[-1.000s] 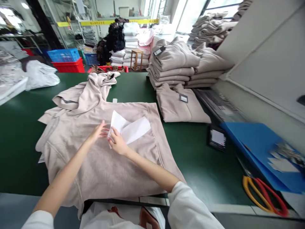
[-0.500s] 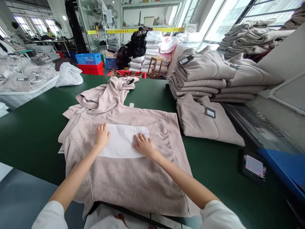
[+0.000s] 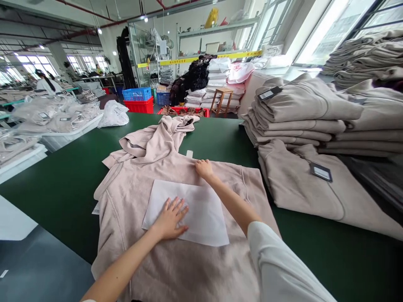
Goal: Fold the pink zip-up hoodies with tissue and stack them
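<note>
A beige hoodie (image 3: 132,197) lies spread flat on the green table (image 3: 72,163), its hood bunched at the far end. A white sheet of paper (image 3: 204,214) rests on the middle of the hoodie. My left hand (image 3: 171,218) lies flat on the paper with fingers spread, holding nothing. My right hand (image 3: 204,168) reaches beyond the paper to the hoodie's far edge, fingers curled onto the fabric there.
Stacks of folded beige hoodies (image 3: 299,113) with black tags stand at the right, one folded hoodie (image 3: 315,184) lying in front. Bagged garments (image 3: 50,117) fill white trays at the left. Blue and red crates (image 3: 138,98), a wooden stool (image 3: 222,100) and shelves stand behind.
The paper was unfolded and laid flat on the hoodie. My left hand slid onto its middle, and my right hand left the paper and reached to the hoodie's far edge.
</note>
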`<state>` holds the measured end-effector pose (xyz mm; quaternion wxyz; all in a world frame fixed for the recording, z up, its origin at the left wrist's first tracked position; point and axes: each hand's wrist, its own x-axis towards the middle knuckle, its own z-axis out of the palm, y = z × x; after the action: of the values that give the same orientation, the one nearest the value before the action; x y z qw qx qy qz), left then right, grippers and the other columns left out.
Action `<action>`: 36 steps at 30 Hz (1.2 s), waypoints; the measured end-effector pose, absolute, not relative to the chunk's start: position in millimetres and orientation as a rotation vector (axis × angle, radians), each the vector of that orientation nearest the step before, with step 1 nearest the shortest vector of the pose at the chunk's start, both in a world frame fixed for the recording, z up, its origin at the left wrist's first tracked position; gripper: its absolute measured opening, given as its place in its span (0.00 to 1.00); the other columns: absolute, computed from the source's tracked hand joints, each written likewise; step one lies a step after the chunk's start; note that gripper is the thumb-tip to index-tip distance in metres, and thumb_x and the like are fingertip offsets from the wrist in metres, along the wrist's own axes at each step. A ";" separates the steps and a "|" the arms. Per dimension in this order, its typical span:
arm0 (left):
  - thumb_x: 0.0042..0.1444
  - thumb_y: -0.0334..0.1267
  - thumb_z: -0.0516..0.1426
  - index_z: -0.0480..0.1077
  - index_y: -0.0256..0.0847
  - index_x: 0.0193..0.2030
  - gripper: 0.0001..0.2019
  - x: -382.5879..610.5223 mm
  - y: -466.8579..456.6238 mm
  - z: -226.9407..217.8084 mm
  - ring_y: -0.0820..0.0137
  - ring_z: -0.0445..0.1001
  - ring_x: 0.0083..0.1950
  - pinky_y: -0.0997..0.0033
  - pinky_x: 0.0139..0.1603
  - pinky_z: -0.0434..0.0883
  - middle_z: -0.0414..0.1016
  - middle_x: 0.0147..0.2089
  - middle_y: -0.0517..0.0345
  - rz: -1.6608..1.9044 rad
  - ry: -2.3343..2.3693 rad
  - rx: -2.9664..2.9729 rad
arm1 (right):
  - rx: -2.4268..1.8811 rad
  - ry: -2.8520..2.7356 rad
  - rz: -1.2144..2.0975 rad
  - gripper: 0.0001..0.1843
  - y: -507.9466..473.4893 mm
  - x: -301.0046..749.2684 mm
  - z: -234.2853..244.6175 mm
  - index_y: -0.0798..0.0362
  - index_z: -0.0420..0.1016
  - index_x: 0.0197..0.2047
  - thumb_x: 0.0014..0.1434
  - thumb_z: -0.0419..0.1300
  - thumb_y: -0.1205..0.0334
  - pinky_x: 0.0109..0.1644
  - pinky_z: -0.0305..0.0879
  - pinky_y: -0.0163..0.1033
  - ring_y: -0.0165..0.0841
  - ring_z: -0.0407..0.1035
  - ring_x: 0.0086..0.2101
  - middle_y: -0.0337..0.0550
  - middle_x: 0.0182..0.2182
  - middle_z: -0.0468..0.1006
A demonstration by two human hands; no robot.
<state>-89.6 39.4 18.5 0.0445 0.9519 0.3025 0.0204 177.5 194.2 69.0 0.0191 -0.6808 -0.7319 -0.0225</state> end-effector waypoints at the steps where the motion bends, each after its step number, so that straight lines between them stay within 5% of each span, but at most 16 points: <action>1: 0.66 0.59 0.45 0.43 0.48 0.76 0.36 -89.4 39.0 20.1 0.51 0.39 0.78 0.37 0.74 0.45 0.40 0.78 0.51 0.057 0.925 2.911 | -2.096 -2.289 -0.074 0.19 200.1 179.7 67.5 0.60 0.78 0.47 0.64 0.47 0.73 0.58 0.56 0.46 0.43 0.68 0.52 0.59 0.49 0.77; 7: 0.66 0.59 0.44 0.50 0.49 0.75 0.34 -83.9 32.7 30.4 0.54 0.44 0.77 0.45 0.76 0.51 0.44 0.77 0.54 0.085 0.910 2.934 | -2.208 -2.161 -0.063 0.19 225.4 184.7 68.5 0.62 0.80 0.44 0.62 0.48 0.75 0.52 0.60 0.46 0.46 0.70 0.48 0.62 0.45 0.78; 11: 0.66 0.61 0.44 0.52 0.51 0.74 0.33 -81.6 42.7 32.9 0.55 0.45 0.77 0.41 0.75 0.48 0.47 0.77 0.56 0.086 0.977 2.888 | -2.232 -2.056 -0.076 0.23 205.0 165.0 72.8 0.60 0.73 0.58 0.64 0.46 0.71 0.55 0.62 0.47 0.46 0.68 0.53 0.61 0.55 0.74; 18: 0.65 0.58 0.47 0.52 0.44 0.74 0.35 -75.4 92.2 32.1 0.48 0.42 0.77 0.30 0.71 0.45 0.44 0.77 0.44 0.049 1.528 2.700 | -1.592 -2.391 -0.019 0.28 57.3 138.7 42.8 0.52 0.62 0.69 0.69 0.48 0.54 0.69 0.51 0.51 0.44 0.55 0.66 0.50 0.69 0.60; 23: 0.65 0.58 0.47 0.52 0.44 0.74 0.35 -60.9 108.8 35.6 0.46 0.41 0.77 0.30 0.71 0.43 0.43 0.77 0.44 0.012 1.486 2.690 | -1.897 -2.312 0.137 0.33 14.6 170.4 18.3 0.50 0.54 0.73 0.71 0.44 0.45 0.72 0.42 0.53 0.43 0.45 0.71 0.49 0.72 0.50; 36: 0.67 0.57 0.36 0.48 0.36 0.75 0.37 -39.1 147.7 44.8 0.44 0.40 0.77 0.25 0.67 0.44 0.42 0.77 0.35 -0.074 1.531 2.711 | -2.382 -1.701 -0.090 0.32 -86.5 309.5 68.4 0.53 0.54 0.73 0.70 0.47 0.52 0.73 0.39 0.49 0.39 0.46 0.70 0.48 0.72 0.50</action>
<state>-39.1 147.7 44.8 0.0137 0.8703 0.4917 -0.0238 309.5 -86.5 68.4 0.1063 -0.8089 -0.5774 -0.0306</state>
